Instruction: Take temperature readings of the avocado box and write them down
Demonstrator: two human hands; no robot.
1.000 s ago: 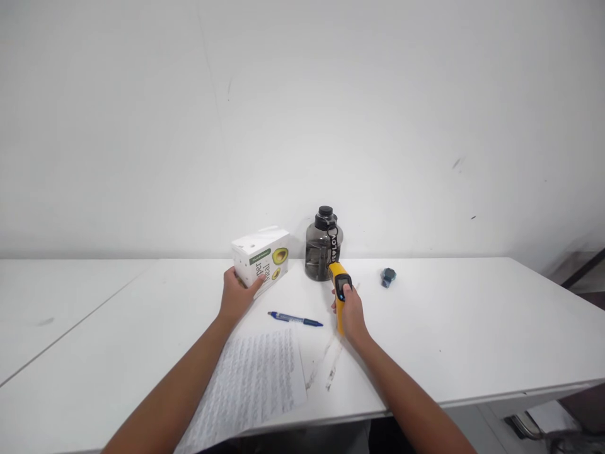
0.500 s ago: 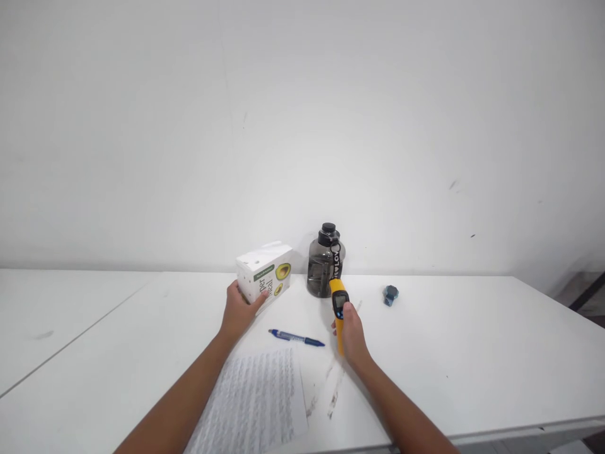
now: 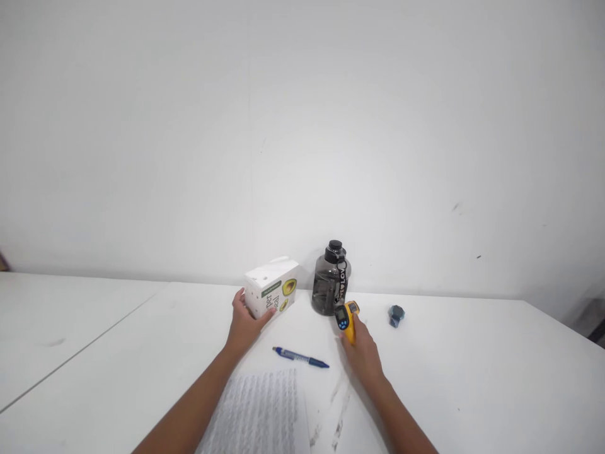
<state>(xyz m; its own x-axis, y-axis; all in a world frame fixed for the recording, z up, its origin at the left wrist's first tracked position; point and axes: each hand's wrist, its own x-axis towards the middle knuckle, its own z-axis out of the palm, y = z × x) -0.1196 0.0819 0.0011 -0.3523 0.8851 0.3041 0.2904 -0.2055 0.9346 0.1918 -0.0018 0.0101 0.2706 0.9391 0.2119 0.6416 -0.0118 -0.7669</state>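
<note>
My left hand (image 3: 250,323) is closed around the lower near corner of a white box (image 3: 271,287) with avocado pictures, the thumb on its printed front. A yellow infrared thermometer (image 3: 348,323) with a small screen and blue buttons is gripped in my right hand (image 3: 363,350); its handle is partly hidden by the fingers. Just behind the thermometer stands a dark see-through water jug (image 3: 326,284), upright, with a black lid and a lettered strap. A blue pen (image 3: 301,357) lies on the table between my two forearms.
Sheets of printed paper (image 3: 265,410) lie at the front of the white table (image 3: 472,378). To the right of the jug is a small dark blue object (image 3: 396,315), perhaps a rolled watch. A white wall (image 3: 302,126) rises behind the table.
The thermometer has turned in my right hand, its head now tipped toward the right. My left hand still holds the box. The whole view has shifted, so things sit lower and slightly right.
</note>
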